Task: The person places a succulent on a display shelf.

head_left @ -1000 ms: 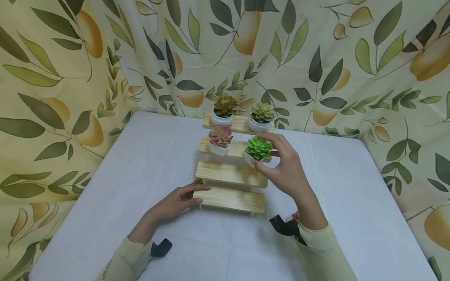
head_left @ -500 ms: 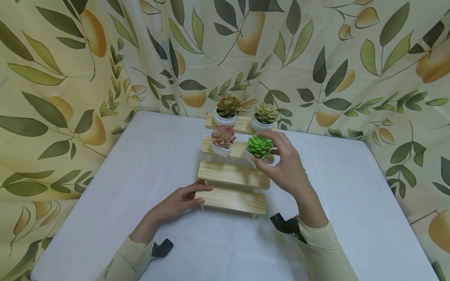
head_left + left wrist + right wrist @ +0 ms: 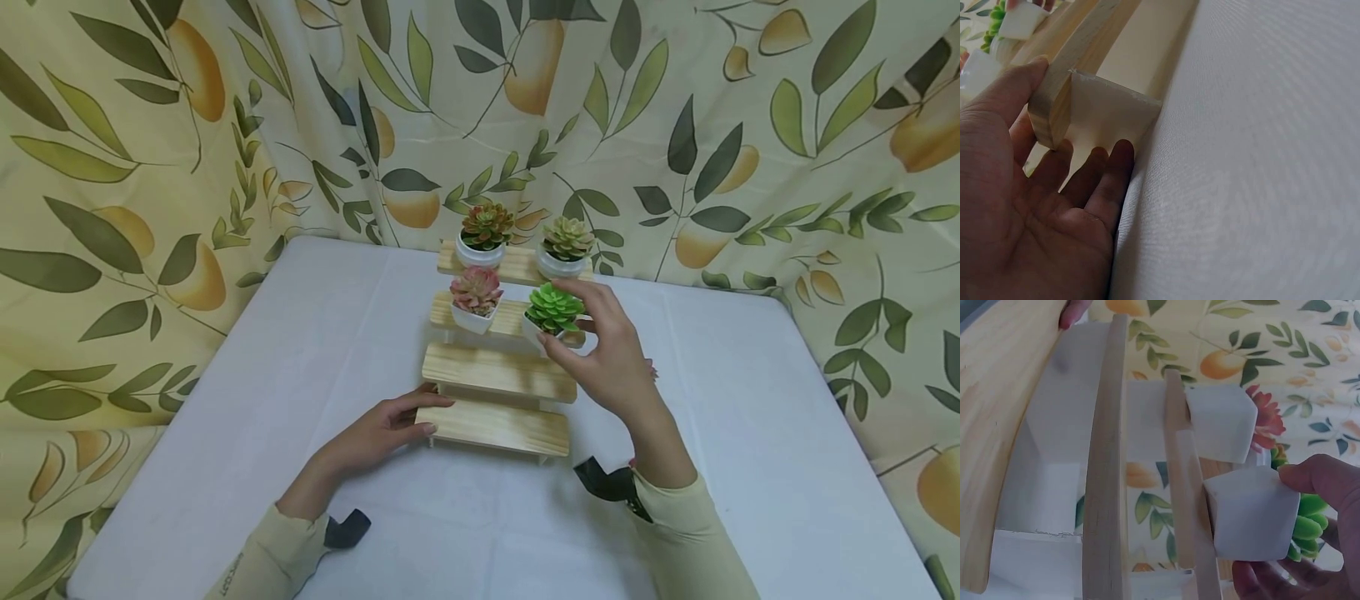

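Note:
My right hand [image 3: 603,358] pinches the white pot [image 3: 1257,515] of a bright green succulent [image 3: 555,308] between thumb and fingers, at the right end of the third step up. In the right wrist view the pot's base sits right at the wooden step. My left hand [image 3: 382,429] grips the left end of the lowest step of a wooden tiered stand [image 3: 495,427]. In the left wrist view the thumb lies on the board's edge, with fingers under it near the white support [image 3: 1110,106]. Left of the green plant stands a pink succulent [image 3: 476,292] in a white pot.
On the top step are a reddish-green succulent [image 3: 486,229] and a pale green succulent [image 3: 567,240], both in round white pots. A small pink thing [image 3: 651,368] shows from behind the right wrist. A white cloth [image 3: 300,333] covers the table; a printed curtain [image 3: 480,100] hangs behind.
The head view shifts slightly. Both hands keep nearly the same hold and place. More of the pink thing behind the right wrist shows now.

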A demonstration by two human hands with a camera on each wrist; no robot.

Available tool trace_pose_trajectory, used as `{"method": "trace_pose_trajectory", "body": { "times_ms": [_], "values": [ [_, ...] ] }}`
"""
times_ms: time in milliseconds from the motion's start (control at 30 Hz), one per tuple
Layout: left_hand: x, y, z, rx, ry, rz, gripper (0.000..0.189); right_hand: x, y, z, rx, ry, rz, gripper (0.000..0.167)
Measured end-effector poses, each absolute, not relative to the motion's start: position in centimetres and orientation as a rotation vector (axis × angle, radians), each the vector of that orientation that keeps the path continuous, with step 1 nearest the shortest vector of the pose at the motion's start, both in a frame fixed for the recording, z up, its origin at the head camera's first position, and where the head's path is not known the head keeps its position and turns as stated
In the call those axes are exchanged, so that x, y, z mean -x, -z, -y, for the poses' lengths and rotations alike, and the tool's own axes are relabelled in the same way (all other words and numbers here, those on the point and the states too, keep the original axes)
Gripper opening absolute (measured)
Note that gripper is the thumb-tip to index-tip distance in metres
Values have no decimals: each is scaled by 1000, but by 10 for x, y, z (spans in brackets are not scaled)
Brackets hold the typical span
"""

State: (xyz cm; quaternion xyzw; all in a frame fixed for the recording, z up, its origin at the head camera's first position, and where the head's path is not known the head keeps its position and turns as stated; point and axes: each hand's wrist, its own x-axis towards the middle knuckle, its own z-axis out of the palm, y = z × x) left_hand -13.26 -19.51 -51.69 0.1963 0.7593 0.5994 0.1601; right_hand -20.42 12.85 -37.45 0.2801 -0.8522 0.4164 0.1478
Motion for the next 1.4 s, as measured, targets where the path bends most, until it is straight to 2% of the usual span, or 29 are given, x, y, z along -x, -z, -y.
{"method": "trace_pose_trajectory", "body": {
  "times_ms": [1133, 1400],
  "values": [
    [131, 516, 194, -552, -1709, -2168, 40, 200, 374, -130, -767, -1168, 2487, 63],
    [132, 515, 194, -543, -1703, -2176, 39, 194, 372, -133, -723, -1147, 2530, 72]
  ]
}}
